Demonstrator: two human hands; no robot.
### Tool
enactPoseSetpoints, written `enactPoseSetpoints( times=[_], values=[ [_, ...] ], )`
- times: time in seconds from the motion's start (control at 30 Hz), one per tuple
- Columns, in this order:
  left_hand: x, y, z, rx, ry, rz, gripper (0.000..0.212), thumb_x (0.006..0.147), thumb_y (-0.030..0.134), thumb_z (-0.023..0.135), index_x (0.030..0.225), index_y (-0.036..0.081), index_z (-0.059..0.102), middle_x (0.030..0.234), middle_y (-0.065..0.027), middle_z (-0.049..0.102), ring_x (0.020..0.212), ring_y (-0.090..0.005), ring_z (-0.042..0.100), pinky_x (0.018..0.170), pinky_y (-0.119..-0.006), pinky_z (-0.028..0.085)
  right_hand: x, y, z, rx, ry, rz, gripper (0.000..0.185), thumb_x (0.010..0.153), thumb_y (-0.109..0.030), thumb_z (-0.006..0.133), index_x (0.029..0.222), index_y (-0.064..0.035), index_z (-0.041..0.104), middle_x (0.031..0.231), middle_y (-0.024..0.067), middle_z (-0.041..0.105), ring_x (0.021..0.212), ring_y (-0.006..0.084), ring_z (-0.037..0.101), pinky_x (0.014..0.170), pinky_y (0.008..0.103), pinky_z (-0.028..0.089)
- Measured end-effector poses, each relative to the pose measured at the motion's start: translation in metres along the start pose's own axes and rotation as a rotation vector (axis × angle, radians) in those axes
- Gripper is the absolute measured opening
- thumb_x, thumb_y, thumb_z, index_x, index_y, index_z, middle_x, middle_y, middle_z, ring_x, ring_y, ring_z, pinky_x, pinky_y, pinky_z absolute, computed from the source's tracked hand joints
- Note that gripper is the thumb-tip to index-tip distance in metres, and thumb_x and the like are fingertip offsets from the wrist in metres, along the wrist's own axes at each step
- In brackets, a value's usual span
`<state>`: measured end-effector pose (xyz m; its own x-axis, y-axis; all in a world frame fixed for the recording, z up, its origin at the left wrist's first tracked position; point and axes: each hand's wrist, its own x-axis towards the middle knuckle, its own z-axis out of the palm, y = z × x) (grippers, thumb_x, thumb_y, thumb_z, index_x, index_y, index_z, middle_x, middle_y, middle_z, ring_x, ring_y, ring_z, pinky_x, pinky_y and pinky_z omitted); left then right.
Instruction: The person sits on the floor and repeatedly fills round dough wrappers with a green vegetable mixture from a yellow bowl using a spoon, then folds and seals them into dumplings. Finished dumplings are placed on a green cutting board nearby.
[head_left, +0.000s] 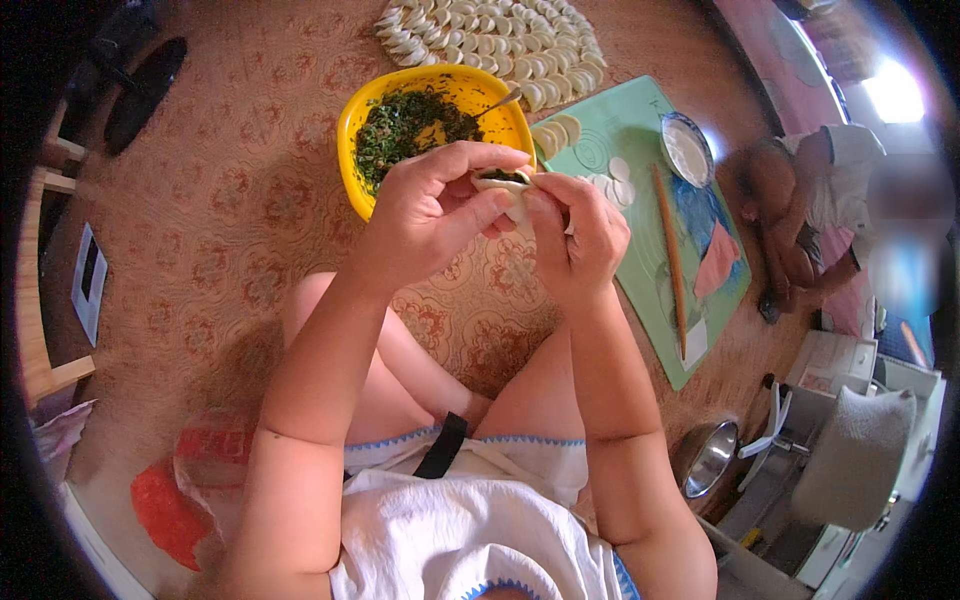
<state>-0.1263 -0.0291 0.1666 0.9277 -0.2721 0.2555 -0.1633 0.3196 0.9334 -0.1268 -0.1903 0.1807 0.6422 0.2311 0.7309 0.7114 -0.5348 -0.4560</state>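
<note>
Both hands hold one partly folded dumpling (504, 182), its dark green filling showing at the top. My left hand (431, 210) grips its left side, and my right hand (581, 225) pinches the dough at its right end. Just behind my left hand stands a yellow bowl (346, 142) of chopped green filling (397, 127), with a metal spoon (499, 101) leaning in it. To the right, on a green pastry mat (645, 232), lie round dough wrappers (616, 184), a few folded dumplings (559, 133), a wooden rolling pin (670, 255) and a bowl of flour (686, 150).
Many folded dumplings (495, 37) lie in rows beyond the yellow bowl. A pink cloth (718, 259) and blue plastic are on the mat. Another person (802, 210) sits at the right. A metal bowl (709, 457) and an office chair (855, 457) stand lower right; a red bag (169, 517) lies lower left.
</note>
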Motion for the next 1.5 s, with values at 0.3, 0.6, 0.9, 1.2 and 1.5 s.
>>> enactPoseSetpoints(
  times=[0.3,0.6,0.9,1.2,1.5],
  values=[
    [0.045,-0.073,-0.035,-0.006,0.029,0.105,0.016,0.084,0.003,0.057,0.1,0.002,0.052,0.109,-0.0164,0.057,0.083,-0.0141,0.06,0.07,-0.026,0.053,0.0,0.071,0.05,-0.007,-0.001,0.059,0.015,0.074,0.0,0.065,0.086,0.0002,0.057,0.064,0.0102,0.058,0.052,0.0226,0.055,0.048,0.03,0.043],
    [0.05,-0.104,-0.058,0.023,0.057,0.046,0.014,0.083,0.003,0.06,0.095,0.002,0.053,0.106,-0.0165,0.058,0.083,-0.015,0.061,0.07,-0.026,0.053,-0.001,0.096,0.065,-0.072,-0.174,-0.011,0.021,0.07,-0.005,0.07,0.086,-0.0006,0.057,0.067,0.0088,0.059,0.052,0.0217,0.055,0.047,0.0287,0.043],
    [0.051,-0.108,-0.066,0.264,0.011,0.148,0.02,0.077,0.0,0.067,0.093,0.002,0.055,0.103,-0.0122,0.061,0.086,-0.0135,0.06,0.073,-0.026,0.051,0.002,0.097,0.066,-0.084,-0.283,0.045,0.015,0.073,-0.004,0.067,0.085,-0.0014,0.057,0.068,0.0088,0.06,0.053,0.0231,0.056,0.049,0.031,0.045],
    [0.059,-0.123,-0.078,0.123,0.283,0.12,0.012,0.083,0.01,0.06,0.092,0.002,0.061,0.092,-0.0094,0.065,0.081,-0.0126,0.06,0.074,-0.025,0.048,-0.01,0.097,0.078,-0.133,-0.113,0.081,0.015,0.072,0.002,0.065,0.083,-0.0003,0.056,0.063,0.0094,0.057,0.05,0.0237,0.054,0.047,0.0317,0.044],
    [0.055,-0.131,-0.074,0.186,0.132,-0.082,0.026,0.087,0.021,0.054,0.092,-0.003,0.063,0.093,-0.0131,0.064,0.09,-0.0208,0.058,0.082,-0.029,0.044,-0.03,0.112,0.088,-0.104,-0.227,0.057,0.016,0.071,-0.001,0.067,0.083,-0.0014,0.057,0.066,0.008,0.058,0.05,0.0219,0.054,0.047,0.0309,0.044]
  ],
)
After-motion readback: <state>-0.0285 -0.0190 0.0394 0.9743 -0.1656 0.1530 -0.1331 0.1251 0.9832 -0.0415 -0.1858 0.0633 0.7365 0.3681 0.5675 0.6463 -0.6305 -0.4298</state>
